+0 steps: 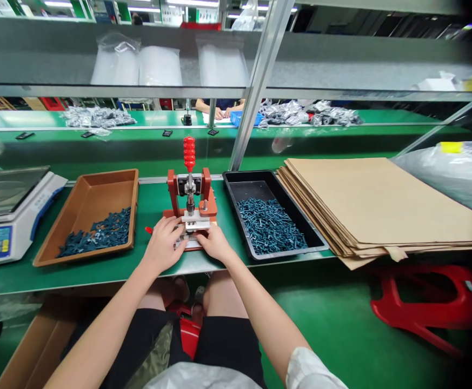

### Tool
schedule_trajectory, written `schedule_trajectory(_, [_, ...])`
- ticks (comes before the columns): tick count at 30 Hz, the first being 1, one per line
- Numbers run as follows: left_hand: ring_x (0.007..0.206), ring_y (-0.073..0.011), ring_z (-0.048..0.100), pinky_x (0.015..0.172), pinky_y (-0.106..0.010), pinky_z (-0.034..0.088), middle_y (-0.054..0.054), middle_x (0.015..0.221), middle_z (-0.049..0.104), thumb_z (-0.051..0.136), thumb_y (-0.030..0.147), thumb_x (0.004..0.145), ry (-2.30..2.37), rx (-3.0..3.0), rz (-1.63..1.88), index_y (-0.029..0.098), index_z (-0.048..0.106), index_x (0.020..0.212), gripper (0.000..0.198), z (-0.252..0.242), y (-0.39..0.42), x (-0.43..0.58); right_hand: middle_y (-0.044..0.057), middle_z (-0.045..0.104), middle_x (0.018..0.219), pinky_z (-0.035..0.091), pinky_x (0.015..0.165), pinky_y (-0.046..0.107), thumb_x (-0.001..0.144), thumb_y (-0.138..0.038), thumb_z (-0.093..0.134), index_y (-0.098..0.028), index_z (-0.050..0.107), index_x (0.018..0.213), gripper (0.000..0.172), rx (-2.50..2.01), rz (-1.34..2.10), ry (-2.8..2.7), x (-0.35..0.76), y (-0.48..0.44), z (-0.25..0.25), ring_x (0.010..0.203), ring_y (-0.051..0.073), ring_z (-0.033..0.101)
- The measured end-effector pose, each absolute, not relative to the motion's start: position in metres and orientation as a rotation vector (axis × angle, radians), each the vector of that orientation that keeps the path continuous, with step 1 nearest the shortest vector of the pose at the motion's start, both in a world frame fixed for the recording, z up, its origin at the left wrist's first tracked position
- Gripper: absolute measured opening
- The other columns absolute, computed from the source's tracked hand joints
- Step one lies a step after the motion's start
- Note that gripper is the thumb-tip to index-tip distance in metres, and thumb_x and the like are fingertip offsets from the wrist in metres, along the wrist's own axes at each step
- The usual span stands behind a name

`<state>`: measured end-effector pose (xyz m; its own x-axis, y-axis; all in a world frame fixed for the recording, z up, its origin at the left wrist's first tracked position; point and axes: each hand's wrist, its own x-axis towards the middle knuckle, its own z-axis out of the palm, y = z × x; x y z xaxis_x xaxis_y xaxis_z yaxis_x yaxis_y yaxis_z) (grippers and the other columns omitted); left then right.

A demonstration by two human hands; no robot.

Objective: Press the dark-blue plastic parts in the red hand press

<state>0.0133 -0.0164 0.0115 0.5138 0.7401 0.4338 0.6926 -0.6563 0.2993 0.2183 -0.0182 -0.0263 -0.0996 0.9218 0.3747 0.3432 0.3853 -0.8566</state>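
Note:
A hand-operated toggle press (191, 186) with a red ribbed handle (189, 154) stands upright on the bench in front of me. Its silver metal fixture (195, 220) sits low at the front, between my hands. My left hand (163, 244) is bent round the left side of this fixture, thumb and fingertips drawn in at its front. On the other side, my right hand (215, 243) has its thumb and fingers curled in at the fixture's right front. Any small part between the fingertips is too small or hidden to make out.
Left of the press is a brown tray (98, 192) of dark blue-green pieces, beside a weighing scale (12, 216). A black tray (252, 189) of thin dark pieces and stacked cardboard sheets (381, 205) lie right. A metal post (260, 81) rises behind; a red stool (426, 297) stands below right.

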Motion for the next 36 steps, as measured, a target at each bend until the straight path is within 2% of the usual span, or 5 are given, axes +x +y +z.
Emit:
schedule_trajectory(5, [0.131, -0.0289, 0.054, 0.116, -0.05, 0.038, -0.016, 0.136, 0.06, 0.061, 0.034, 0.088, 1.694, 2.112, 1.464, 0.018, 0.06, 0.126, 0.042, 0.006, -0.017, -0.01, 0.005, 0.074, 0.109, 0.052, 0.097, 0.037, 0.086, -0.02, 0.062, -0.023, 0.075, 0.105, 0.023, -1.149, 0.77, -1.596, 0.22, -0.016, -0.029, 0.103, 0.023, 0.069])
schedule_trajectory(19, [0.101, -0.0302, 0.073, 0.096, -0.049, 0.054, -0.017, 0.086, 0.078, 0.041, 0.074, 0.088, 1.123, 0.917, 1.421, 0.016, 0.064, 0.077, 0.063, -0.024, 0.026, -0.006, 0.006, 0.074, 0.112, 0.05, 0.099, 0.038, 0.091, -0.022, 0.054, -0.022, 0.072, 0.108, 0.025, -1.213, 0.738, -1.67, 0.216, -0.014, -0.034, 0.109, 0.025, 0.067])
schedule_trajectory(27, [0.139, -0.0298, 0.048, 0.118, -0.05, 0.037, -0.017, 0.148, 0.051, 0.066, 0.043, 0.086, 1.619, 1.413, 1.488, 0.019, 0.049, 0.138, 0.059, -0.037, -0.058, 0.002, 0.008, 0.073, 0.109, 0.052, 0.091, 0.035, 0.089, -0.029, 0.056, -0.02, 0.069, 0.107, 0.024, -1.224, 0.684, -1.491, 0.222, -0.014, -0.039, 0.099, 0.022, 0.067])
schedule_trajectory(32, [0.123, -0.0295, 0.056, 0.113, -0.052, 0.041, -0.011, 0.125, 0.064, 0.06, 0.03, 0.091, 1.436, 2.349, 1.179, 0.023, 0.066, 0.115, 0.027, -0.012, -0.078, 0.009, 0.005, 0.073, 0.094, 0.054, 0.08, 0.031, 0.083, -0.031, 0.06, -0.019, 0.069, 0.1, 0.023, -1.172, 0.846, -1.39, 0.226, -0.009, -0.045, 0.083, 0.02, 0.067])
schedule_trajectory(36, [0.123, -0.0313, 0.056, 0.11, -0.051, 0.045, -0.012, 0.128, 0.064, 0.063, 0.029, 0.088, 1.28, 2.59, 0.789, 0.021, 0.069, 0.115, 0.029, 0.01, -0.027, 0.018, 0.004, 0.073, 0.09, 0.053, 0.078, 0.032, 0.08, -0.034, 0.063, -0.019, 0.07, 0.095, 0.023, -1.176, 0.88, -1.37, 0.227, -0.01, -0.046, 0.08, 0.02, 0.065])
